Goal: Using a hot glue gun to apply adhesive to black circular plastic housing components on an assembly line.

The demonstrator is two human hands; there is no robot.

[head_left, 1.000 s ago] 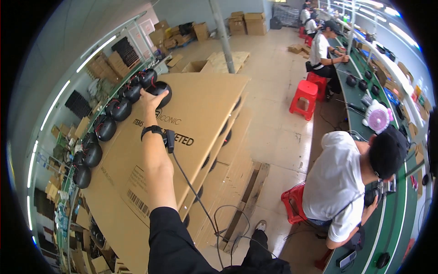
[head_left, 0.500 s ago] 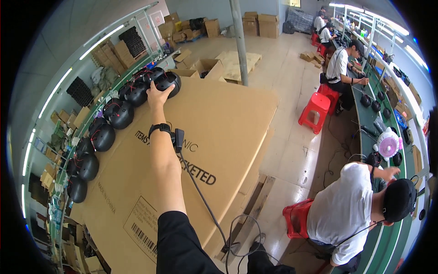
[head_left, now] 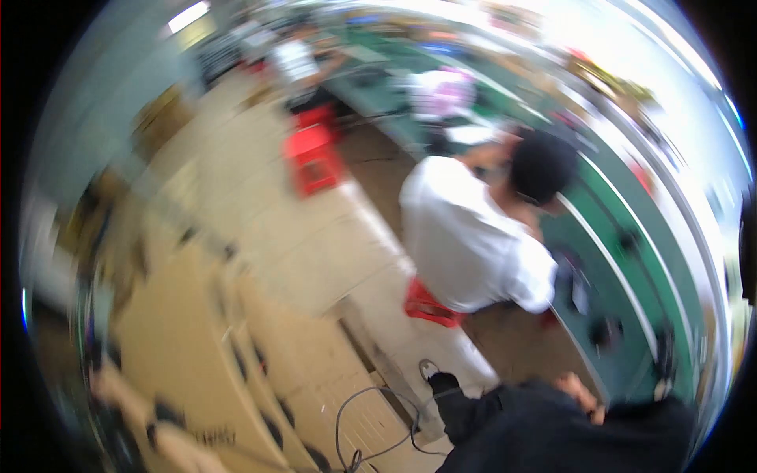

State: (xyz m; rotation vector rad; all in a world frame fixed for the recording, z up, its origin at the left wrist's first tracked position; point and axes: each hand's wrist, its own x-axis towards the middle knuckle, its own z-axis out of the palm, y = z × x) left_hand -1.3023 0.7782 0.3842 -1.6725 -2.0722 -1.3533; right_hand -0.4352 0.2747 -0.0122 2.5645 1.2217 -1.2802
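Handling the dark, blurred piece (head_left: pixel 111 351) at the left edge of the cardboard (head_left: pixel 169 331) probably calls for a light, steady touch, with eyes on it. The left hand (head_left: pixel 112 386) is just beside it; whether its fingers are spread or gripping, I cannot tell. The right hand (head_left: pixel 579 392) is near the green desk (head_left: pixel 599 284), its grip also unclear.

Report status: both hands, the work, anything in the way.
Left hand at dark items by the cardboard's left edge, grip blurred. Right hand near green bench, hold unclear. Possible snag: looped dark cable.
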